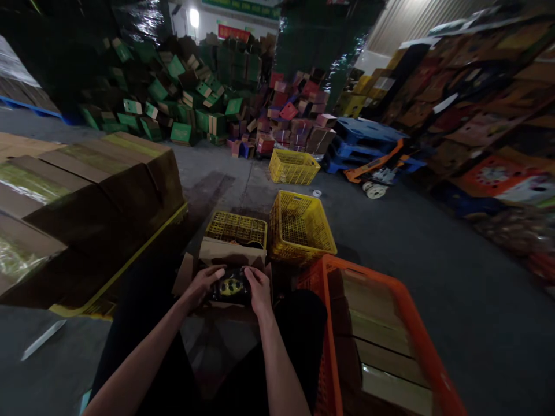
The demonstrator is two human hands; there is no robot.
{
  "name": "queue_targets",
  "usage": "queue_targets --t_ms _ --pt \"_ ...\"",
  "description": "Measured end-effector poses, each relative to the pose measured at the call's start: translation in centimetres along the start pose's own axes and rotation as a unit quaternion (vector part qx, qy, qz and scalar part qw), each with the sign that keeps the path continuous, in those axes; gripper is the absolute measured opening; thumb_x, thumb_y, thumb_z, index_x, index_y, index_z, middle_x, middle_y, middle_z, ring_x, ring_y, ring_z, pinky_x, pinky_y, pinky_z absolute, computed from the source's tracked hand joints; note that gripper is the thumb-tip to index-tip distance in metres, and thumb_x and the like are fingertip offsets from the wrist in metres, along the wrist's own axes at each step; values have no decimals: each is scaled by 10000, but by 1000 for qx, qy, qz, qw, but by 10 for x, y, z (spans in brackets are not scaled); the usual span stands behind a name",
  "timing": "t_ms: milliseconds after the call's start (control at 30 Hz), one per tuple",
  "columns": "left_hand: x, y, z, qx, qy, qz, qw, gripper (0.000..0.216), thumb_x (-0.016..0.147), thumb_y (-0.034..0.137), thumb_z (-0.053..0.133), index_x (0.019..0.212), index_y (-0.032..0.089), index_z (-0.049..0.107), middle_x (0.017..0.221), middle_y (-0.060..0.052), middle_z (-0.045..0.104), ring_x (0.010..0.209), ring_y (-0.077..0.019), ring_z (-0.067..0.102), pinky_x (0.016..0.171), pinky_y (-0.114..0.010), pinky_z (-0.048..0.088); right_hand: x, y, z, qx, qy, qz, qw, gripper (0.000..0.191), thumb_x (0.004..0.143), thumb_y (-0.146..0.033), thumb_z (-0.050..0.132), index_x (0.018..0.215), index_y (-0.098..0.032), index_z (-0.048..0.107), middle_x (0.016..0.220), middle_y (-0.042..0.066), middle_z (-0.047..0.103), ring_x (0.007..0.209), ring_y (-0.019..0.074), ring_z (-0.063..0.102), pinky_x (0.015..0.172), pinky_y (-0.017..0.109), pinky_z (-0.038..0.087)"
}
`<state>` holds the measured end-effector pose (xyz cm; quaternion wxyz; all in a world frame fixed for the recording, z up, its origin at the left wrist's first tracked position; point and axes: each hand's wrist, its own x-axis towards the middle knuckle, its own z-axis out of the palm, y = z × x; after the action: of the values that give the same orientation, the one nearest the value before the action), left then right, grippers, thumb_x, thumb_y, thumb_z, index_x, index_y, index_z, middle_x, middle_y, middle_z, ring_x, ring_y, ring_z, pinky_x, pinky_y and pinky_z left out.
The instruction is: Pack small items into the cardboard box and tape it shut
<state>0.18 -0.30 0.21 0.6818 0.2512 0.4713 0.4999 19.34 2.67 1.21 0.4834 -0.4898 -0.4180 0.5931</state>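
Both my hands rest on a dark packet with a yellow emblem [231,287] that lies inside an open cardboard box [232,252] in front of my knees. My left hand [203,285] curls round the packet's left edge. My right hand [258,289] grips its right edge, fingers bent over the top. My legs in dark trousers frame the box.
An orange crate [392,300] lined with cardboard stands at my right. Yellow crates [300,226] [236,229] [293,166] sit ahead. Flattened brown cartons [87,185] are stacked on a pallet at the left. Heaps of green [173,98] and red boxes [295,118] and blue pallets [368,136] line the back.
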Motion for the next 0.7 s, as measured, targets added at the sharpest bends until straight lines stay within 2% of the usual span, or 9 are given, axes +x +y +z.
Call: queue_targets --t_ms 133,233,400,467,600,700 --pt "-4 -1 1 63 -42 6 997 602 612 451 899 1084 121 726 976 -124 743 865 -253 707 765 -320 544 0 -1 1 -8 -7 1 1000 395 742 -538 747 946 -202 792 887 54 762 815 228 659 721 306 503" --pt "-7 0 2 96 -39 16 995 532 626 452 882 1016 123 730 929 -100 737 797 -226 699 704 -285 526 1 1 1 -2 -3 -1 1000 402 736 -524 755 974 -202 787 905 56 763 831 227 663 736 309 509" --pt "-3 -2 -3 95 28 45 994 496 642 529 837 908 134 700 749 -29 687 614 -157 631 571 -231 463 2 1 3 60 -3 15 998 444 708 -490 795 1056 -217 756 989 48 761 896 220 674 794 316 520" --pt "1 -3 -6 86 62 56 993 510 614 550 841 871 137 687 699 -7 666 573 -142 602 551 -225 450 1 -1 4 51 -9 26 998 441 722 -514 779 1037 -207 755 989 52 758 909 219 671 790 311 521" --pt "4 -3 -7 72 96 81 989 501 595 542 849 859 151 680 687 13 666 573 -132 594 558 -218 449 -2 -3 4 1 -50 39 998 400 731 -534 761 948 -198 754 899 38 742 849 210 654 716 286 510" --pt "3 -1 -5 75 104 80 989 495 591 544 845 848 156 677 673 16 667 564 -136 596 550 -221 453 -1 -2 3 -18 -33 16 999 349 696 -493 793 876 -197 749 806 11 717 769 185 626 697 268 484"
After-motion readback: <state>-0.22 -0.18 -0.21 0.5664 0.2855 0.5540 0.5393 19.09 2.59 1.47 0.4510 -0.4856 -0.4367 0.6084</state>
